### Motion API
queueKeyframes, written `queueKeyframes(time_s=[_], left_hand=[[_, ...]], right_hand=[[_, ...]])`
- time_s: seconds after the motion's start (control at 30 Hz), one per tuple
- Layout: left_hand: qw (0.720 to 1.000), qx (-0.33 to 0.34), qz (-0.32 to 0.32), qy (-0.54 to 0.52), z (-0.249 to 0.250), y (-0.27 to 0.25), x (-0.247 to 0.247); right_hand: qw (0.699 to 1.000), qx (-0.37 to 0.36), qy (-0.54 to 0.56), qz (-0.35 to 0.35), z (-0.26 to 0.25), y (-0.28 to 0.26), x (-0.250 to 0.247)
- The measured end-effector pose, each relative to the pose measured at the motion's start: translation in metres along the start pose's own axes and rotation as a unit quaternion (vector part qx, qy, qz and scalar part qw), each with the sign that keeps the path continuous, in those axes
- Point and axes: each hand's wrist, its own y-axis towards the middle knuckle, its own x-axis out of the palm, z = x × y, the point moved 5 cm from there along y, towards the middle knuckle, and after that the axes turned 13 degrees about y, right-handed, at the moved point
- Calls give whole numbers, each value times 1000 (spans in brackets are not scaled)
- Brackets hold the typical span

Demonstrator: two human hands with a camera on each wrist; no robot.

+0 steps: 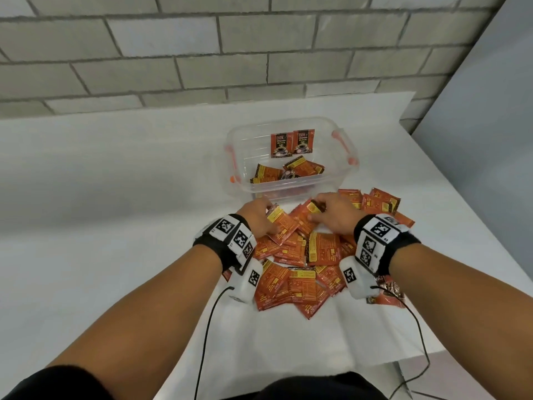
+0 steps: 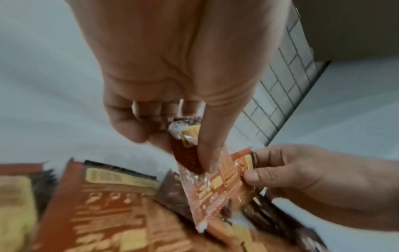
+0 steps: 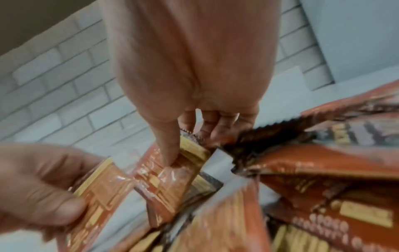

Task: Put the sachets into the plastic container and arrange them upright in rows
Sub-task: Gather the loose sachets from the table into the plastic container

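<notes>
Both hands worked at the far edge of the loose heap of orange foil sachets (image 1: pixel 291 272), spread on the white cloth-covered table (image 1: pixel 115 197) just in front of the clear rectangular plastic container with orange latches (image 1: pixel 350 168).

I logged the left hand (image 1: pixel 256 219) gripping one orange sachet with a yellow panel (image 1: pixel 281 223): in the left wrist view its thumb and curled fingers (image 2: pixel 129 126) pinched the sachet's top edge. I logged the right hand (image 1: pixel 331 215) holding a second orange sachet with a dark serrated edge (image 1: pixel 313 207); the right wrist view showed its thumb (image 3: pixel 166 145) pressed on the face and the fingers curled behind. The two held sachets sat close together and seemed to touch at their lower corners; blur prevented confirmation.

Inside the container, two sachets showing a coffee-cup print (image 1: pixel 292 142) stood upright side by side against the far wall. Several more sachets (image 1: pixel 288 171) lay flat and overlapping on the floor near the front wall.

Most of the stock was on the table, some of it beneath my view of the wrists. A grey block wall (image 1: pixel 202 53) stood behind the table.
</notes>
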Motion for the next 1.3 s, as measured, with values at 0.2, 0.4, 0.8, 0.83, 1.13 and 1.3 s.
queueKeyframes(time_s=[0.2, 0.4, 0.8, 0.83, 1.13, 1.3], left_hand=[[998, 39, 13, -44, 7, 1, -13], [999, 46, -14, -15, 23, 6, 6], [978, -70, -11, 198, 20, 10, 25], [977, -73, -10, 202, 20, 10, 25], [998, -49, -9, -32, 14, 4, 21], [999, 23, -36, -34, 15, -4, 14]], right_hand=[[958, 30, 283, 26, 13, -9, -30], [986, 69, 127, 79, 23, -19, -51], [983, 118, -140, -10, 51, -17, -21], [984, 116, -132, -1, 49, -20, -22], [996, 79, 47, 12, 42, -33, -38], [986, 64, 138, -69, 23, -53, -33]])
